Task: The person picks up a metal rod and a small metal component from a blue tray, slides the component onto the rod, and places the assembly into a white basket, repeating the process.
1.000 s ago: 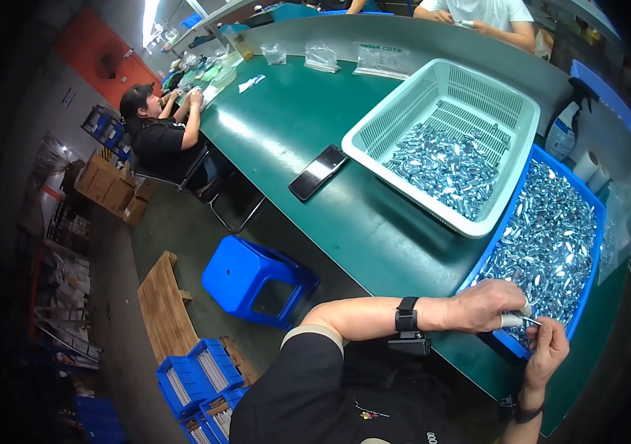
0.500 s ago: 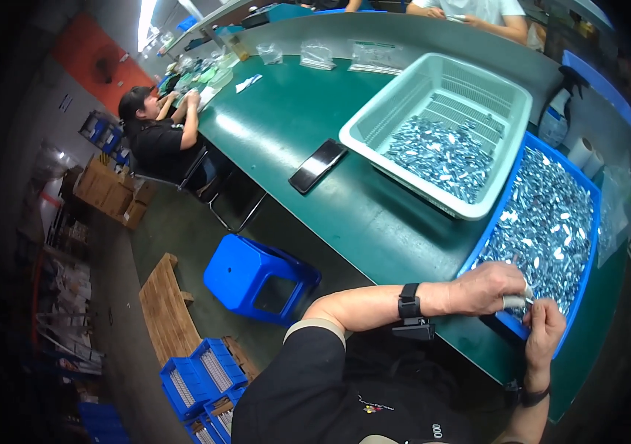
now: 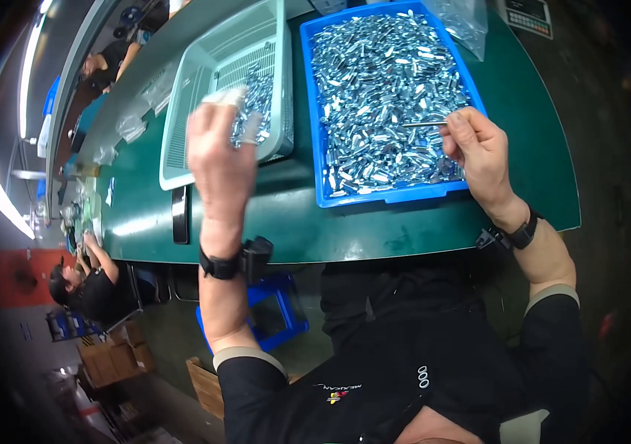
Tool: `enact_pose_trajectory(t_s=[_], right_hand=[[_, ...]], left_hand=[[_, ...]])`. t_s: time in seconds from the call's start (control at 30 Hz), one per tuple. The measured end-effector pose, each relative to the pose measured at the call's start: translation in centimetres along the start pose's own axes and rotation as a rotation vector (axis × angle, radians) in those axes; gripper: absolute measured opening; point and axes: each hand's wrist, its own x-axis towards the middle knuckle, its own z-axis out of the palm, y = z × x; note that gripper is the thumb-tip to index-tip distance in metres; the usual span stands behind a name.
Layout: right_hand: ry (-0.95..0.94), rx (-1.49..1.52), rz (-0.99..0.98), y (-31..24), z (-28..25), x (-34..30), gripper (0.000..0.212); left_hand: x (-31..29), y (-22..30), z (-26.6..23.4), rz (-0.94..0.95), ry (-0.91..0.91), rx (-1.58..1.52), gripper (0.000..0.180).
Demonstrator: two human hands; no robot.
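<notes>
My left hand (image 3: 221,163) is over the near part of a pale green plastic basket (image 3: 173,118); motion blurs its fingers, which wear white finger covers, so their grip cannot be made out. Small shiny metal pieces (image 3: 258,100) lie in that basket. To the right, a blue tray (image 3: 315,148) is heaped with many similar small metal parts (image 3: 386,89). Above the tray's right side my right hand (image 3: 482,152) is closed, pinching a thin metal rod (image 3: 425,124) that points left.
A black phone (image 3: 180,214) lies left of the tray on the green table (image 3: 286,229). Clear plastic bags (image 3: 463,26) and a scale (image 3: 528,16) sit beyond. A blue stool (image 3: 286,307) stands below the edge; a co-worker (image 3: 97,285) sits at the left.
The view has turned toward the blue tray. My hands, close together over the tray before, are apart now: the left has swung over the green basket, the right stays by the tray.
</notes>
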Motion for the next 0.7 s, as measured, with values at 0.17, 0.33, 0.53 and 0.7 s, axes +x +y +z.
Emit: enact_pose_trajectory(t_s=[0.17, 0.33, 0.53, 0.7], right_hand=[[-0.07, -0.001, 0.032, -0.5, 0.3, -0.8, 0.029], [-0.173, -0.048, 0.048, -0.8, 0.6, -0.8, 0.024], [-0.2, -0.201, -0.101, -0.7, 0.7, -0.9, 0.021], [-0.205, -0.238, -0.13, -0.6, 1.0, -1.0, 0.022]], left_hand=[[-2.9, 5.1, 4.5, 0.22, -0.495, -0.213, 0.029], [-3.6, 5.5, 5.7, 0.122, -0.426, -0.283, 0.019], [-3.5, 8.7, 4.5, -0.1, -0.43, -0.622, 0.022], [-3.4, 9.4, 4.5, -0.055, -0.401, -0.65, 0.024]])
